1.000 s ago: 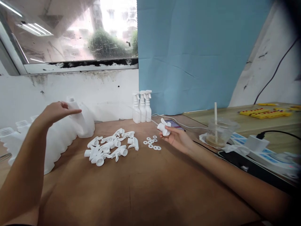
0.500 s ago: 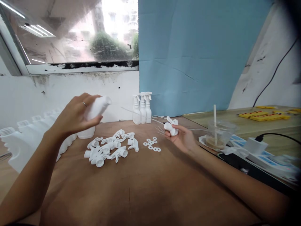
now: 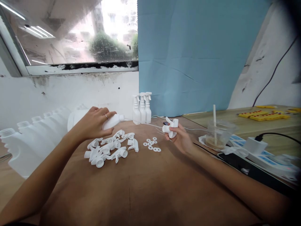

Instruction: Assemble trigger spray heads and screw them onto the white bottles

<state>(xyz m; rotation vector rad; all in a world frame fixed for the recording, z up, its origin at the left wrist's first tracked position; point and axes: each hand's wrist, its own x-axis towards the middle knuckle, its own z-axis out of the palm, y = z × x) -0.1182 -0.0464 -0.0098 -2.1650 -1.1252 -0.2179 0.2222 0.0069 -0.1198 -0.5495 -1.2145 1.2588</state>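
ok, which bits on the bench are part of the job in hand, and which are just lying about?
In hand:
- left hand gripping white plastic bottle, tipped sideways
- right hand holding white trigger sprayer head
- pile of white sprayer heads
- small white washers
- row of capless white bottles

Lying about:
- clear plastic cup with straw
- white power strip
- yellow blocks

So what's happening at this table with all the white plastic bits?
A person sits at a brown table. Their left hand grips a white bottle tipped on its side, its neck pointing right. Their right hand holds a white trigger sprayer head with a thin tube. Between the hands lie a pile of sprayer heads and some small white rings. Empty bottles line the left edge, and three finished spray bottles stand at the back.
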